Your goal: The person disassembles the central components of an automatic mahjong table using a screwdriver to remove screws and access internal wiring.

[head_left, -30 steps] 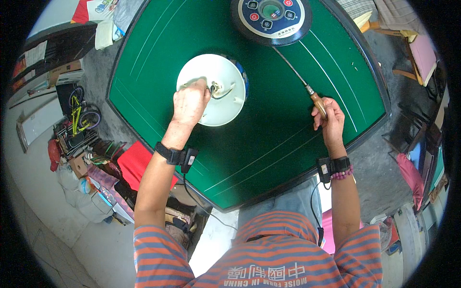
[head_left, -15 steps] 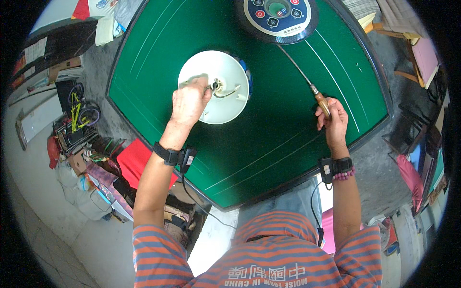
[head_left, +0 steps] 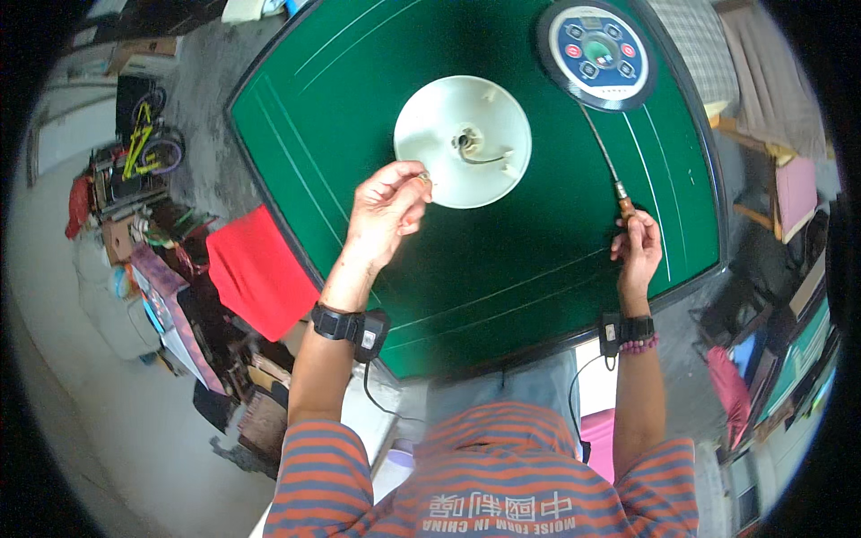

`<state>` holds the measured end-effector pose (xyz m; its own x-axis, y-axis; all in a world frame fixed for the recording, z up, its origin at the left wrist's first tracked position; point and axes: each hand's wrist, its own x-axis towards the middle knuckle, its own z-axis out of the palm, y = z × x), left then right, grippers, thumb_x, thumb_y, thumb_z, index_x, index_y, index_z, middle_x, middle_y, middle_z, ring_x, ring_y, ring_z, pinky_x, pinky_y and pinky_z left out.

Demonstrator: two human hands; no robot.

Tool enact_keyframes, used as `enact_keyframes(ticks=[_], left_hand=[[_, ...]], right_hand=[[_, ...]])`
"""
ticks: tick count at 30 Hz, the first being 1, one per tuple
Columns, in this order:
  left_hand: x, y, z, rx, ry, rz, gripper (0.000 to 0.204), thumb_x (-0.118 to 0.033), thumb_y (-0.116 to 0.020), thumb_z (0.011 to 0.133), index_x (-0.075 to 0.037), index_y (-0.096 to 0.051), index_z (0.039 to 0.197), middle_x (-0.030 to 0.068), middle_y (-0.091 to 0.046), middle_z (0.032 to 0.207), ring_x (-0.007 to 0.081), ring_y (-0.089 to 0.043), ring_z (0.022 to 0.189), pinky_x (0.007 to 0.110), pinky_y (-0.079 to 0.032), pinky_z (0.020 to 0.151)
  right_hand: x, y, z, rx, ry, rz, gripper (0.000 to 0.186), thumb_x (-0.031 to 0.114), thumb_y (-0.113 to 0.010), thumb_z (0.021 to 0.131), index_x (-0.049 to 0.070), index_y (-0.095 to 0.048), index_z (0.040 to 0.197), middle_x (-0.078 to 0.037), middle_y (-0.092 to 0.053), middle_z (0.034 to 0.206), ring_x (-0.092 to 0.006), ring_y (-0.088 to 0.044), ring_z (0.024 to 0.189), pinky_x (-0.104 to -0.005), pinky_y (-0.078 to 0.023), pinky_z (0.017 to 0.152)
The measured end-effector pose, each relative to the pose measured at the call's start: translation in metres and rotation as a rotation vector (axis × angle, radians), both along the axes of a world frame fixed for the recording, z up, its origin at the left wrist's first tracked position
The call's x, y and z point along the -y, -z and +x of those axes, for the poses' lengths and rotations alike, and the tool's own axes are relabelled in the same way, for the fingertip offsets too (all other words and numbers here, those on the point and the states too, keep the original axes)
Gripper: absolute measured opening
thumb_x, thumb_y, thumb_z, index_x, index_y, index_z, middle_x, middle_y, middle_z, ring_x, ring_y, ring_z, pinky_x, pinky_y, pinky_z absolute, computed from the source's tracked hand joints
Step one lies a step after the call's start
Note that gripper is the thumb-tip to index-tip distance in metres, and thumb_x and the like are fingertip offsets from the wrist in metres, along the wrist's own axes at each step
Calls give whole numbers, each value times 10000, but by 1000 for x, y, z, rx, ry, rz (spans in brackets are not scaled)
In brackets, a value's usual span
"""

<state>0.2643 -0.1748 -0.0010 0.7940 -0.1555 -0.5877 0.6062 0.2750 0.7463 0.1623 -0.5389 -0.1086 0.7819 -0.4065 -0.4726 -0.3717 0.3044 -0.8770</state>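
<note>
On the green felt table (head_left: 502,269) lies a round white dish-shaped housing (head_left: 491,117), its hollow side up. A central hole and a short wire show inside it. At the housing's lower left rim, my left hand (head_left: 384,211) is closed in a pinch, thumb against forefinger. Something small and shiny shows at those fingertips, too small to name. My right hand (head_left: 639,251) grips the handle of a long screwdriver (head_left: 621,190), well to the right of the housing. The shaft points away from me, its tip by the round control panel.
The round control panel (head_left: 599,56), dark-rimmed with a blue face and buttons, sits at the far right of the table. A dark raised edge borders the felt. Left of the table are a red cloth-like sheet (head_left: 256,273) and a small yellow bicycle (head_left: 139,152). Cables hang from both wrist straps.
My left hand has come out from inside the white housing to its near left rim, fingers pinched. The whole view has shifted. My right hand still holds the screwdriver.
</note>
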Motion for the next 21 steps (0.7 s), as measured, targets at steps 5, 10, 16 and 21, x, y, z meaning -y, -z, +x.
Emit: enact_keyframes(ticks=[5, 10, 16, 21], left_hand=[[-1, -18, -27, 4, -49, -267, 181, -83, -546, 987, -50, -601, 1157, 78, -590, 848, 34, -389, 523, 150, -311, 440], [5, -52, -41, 44, -8, -295, 150, -62, -491, 992, -16, -585, 1100, 73, -598, 811, 39, -401, 497, 170, -309, 417], [13, -57, -64, 116, 32, -322, 129, -86, -547, 969, -14, -597, 1064, 76, -609, 797, 31, -402, 492, 178, -317, 413], [17, -80, -76, 346, 59, -127, 122, -30, -578, 932, -5, -612, 1047, 68, -619, 790, 34, -445, 516, 184, -350, 428]], right_hand=[[-4, -33, -3, -111, -172, -798, 371, 142, -646, 934, 59, -517, 1271, -99, -587, 1068, -113, -539, 584, -235, -452, 491], [-43, -104, 9, 129, -436, -820, 343, 10, -677, 861, 48, -586, 1189, -98, -588, 1104, -143, -568, 775, -289, -503, 700], [-149, -192, 27, 481, -692, -351, 318, -55, -693, 806, 21, -669, 1114, -95, -629, 1105, -136, -594, 858, -269, -502, 798], [-172, -205, 20, 492, -679, -226, 307, -122, -670, 812, -9, -657, 1097, -102, -625, 1092, -127, -604, 882, -246, -505, 799]])
